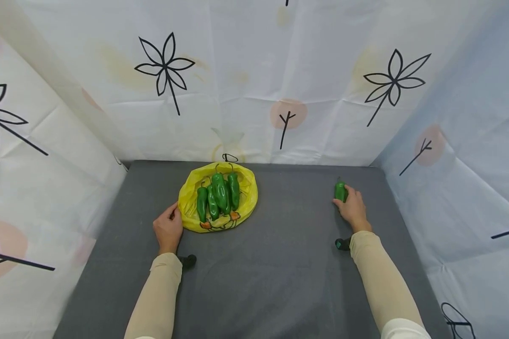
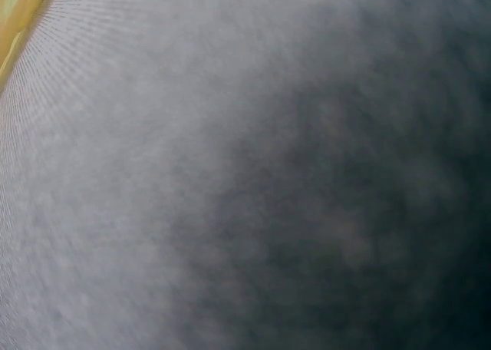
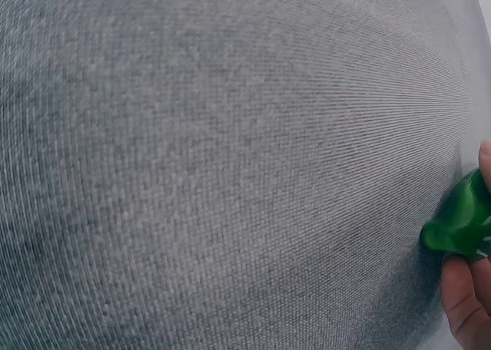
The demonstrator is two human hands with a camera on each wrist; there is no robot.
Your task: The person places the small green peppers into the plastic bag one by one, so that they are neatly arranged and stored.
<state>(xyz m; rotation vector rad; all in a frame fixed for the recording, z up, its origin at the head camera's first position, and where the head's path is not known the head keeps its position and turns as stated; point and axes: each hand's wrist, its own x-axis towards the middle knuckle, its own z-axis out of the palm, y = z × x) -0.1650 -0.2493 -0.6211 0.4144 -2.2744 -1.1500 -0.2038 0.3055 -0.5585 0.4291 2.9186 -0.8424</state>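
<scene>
A yellow plastic bag (image 1: 248, 200) lies with its mouth spread wide on the left half of the table. Several green peppers (image 1: 219, 190) rest in it, stems pointing away from me. My left hand (image 1: 168, 230) pinches the bag's near left edge between thumb and fingers. Only a sliver of the bag (image 2: 17, 20) enters the left wrist view, and no finger is seen there. On the far right, my right hand (image 1: 353, 209) grips a single green pepper (image 1: 340, 190) at the table surface. In the right wrist view, thumb and fingers sit on either side of that pepper (image 3: 460, 216).
Dark grey cloth covers the table (image 1: 271, 263). White fabric walls (image 1: 246, 70) with printed flowers stand at the back and both sides. A small dark wrist device (image 1: 342, 244) shows by the right wrist, another (image 1: 188, 261) by the left.
</scene>
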